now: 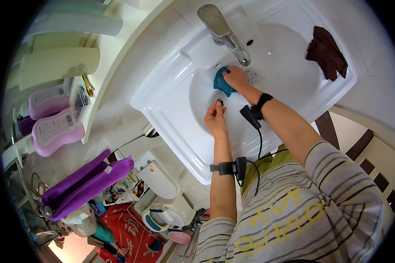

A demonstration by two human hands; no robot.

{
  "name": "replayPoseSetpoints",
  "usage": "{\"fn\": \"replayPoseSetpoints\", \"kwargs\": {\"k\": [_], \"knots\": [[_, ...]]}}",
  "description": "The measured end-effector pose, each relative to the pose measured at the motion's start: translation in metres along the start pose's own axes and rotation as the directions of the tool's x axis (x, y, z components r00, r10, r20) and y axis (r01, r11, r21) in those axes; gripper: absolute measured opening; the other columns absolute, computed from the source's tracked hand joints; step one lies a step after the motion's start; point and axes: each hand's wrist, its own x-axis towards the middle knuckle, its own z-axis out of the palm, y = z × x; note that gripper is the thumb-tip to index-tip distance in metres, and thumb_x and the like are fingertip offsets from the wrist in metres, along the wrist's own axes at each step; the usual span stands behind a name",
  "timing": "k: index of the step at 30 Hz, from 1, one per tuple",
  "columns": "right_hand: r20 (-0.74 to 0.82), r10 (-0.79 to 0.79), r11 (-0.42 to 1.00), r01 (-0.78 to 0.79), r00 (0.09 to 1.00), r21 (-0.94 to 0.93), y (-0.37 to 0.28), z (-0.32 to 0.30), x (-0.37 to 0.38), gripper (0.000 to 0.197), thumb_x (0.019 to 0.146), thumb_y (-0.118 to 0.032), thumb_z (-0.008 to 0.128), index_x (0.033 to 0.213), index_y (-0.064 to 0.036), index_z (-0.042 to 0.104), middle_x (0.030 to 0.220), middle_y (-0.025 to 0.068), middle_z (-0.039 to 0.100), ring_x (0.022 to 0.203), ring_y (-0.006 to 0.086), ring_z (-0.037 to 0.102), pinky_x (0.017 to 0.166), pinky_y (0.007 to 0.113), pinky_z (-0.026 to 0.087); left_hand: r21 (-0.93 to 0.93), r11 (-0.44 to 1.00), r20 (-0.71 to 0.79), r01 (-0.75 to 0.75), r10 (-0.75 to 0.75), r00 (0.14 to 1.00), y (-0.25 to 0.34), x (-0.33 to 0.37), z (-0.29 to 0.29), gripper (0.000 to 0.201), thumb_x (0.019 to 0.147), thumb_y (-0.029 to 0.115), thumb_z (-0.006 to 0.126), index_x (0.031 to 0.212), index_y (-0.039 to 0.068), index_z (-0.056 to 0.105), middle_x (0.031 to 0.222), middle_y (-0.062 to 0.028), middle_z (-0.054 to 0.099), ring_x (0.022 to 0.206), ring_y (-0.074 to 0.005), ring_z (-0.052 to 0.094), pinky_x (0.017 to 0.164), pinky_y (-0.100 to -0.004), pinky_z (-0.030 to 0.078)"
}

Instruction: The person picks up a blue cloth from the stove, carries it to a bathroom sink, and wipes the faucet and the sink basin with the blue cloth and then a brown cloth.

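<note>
Under the chrome faucet (224, 33), my right hand (237, 79) is closed on a bunched teal cloth (222, 84) inside the white sink (197, 98). The cloth hangs from its fingers over the basin. Just below it, my left hand (215, 119) pinches a small dark thing (220, 102) between thumb and fingers; its kind is too small to make out. Water with some bubbles or droplets shows in the basin by the right hand. Both wrists carry black straps with small devices and cables.
A dark brown cloth (327, 53) lies on the sink's right rim. On the left, a shelf holds a pink bottle (58, 133) and a pale yellow bottle (61, 65). Below it hang a purple padded item (87, 184) and a red bag (129, 230).
</note>
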Motion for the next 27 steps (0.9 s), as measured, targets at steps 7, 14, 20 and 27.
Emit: {"fn": "replayPoseSetpoints", "kwargs": {"k": [7,14,20,27], "knots": [[0.146,0.177,0.979,-0.19,0.973,0.078,0.049,-0.041,-0.02,0.031,0.076,-0.029,0.053,0.085,-0.0011,0.065,0.086,0.0201,0.063,0.083,0.0365,0.061,0.074,0.043,0.047,-0.441,0.854,0.085,0.276,-0.266,0.96,0.012,0.046,0.031,0.026,0.09,0.02,0.056,0.105,-0.001,0.061,0.089,-0.0044,0.06,0.074,-0.0102,0.053,0.07,-0.022,0.048],[0.186,0.274,0.93,-0.31,0.944,0.2,0.076,-0.075,-0.029,0.033,0.076,-0.031,0.054,0.085,-0.0011,0.065,0.08,0.0178,0.065,0.077,0.0327,0.062,0.069,0.039,0.047,-0.747,0.599,0.168,0.29,-0.252,0.953,0.006,0.086,0.063,0.02,0.086,0.004,0.057,0.105,-0.003,0.053,0.095,-0.0088,0.058,0.089,-0.0187,0.058,0.082,-0.0267,0.053],[0.167,0.231,0.949,-0.26,0.959,0.181,0.096,-0.087,-0.015,0.033,0.077,-0.031,0.055,0.088,-0.0012,0.065,0.08,0.0178,0.065,0.075,0.0317,0.062,0.07,0.038,0.047,-0.71,0.701,-0.029,0.066,-0.122,0.992,0.007,0.087,0.092,0.022,0.08,-0.007,0.061,0.096,-0.004,0.047,0.094,-0.0134,0.057,0.093,-0.0275,0.061,0.086,-0.0304,0.053],[0.254,0.234,0.949,-0.278,0.939,0.153,0.108,-0.096,-0.009,0.034,0.078,-0.03,0.057,0.087,0.0016,0.064,0.081,0.0193,0.064,0.077,0.0324,0.062,0.07,0.039,0.046,-0.409,0.901,-0.314,-0.142,0.007,0.949,0.006,0.086,0.107,0.026,0.075,-0.005,0.068,0.093,-0.003,0.051,0.087,-0.0081,0.056,0.08,-0.0156,0.058,0.074,-0.0246,0.054]]}}
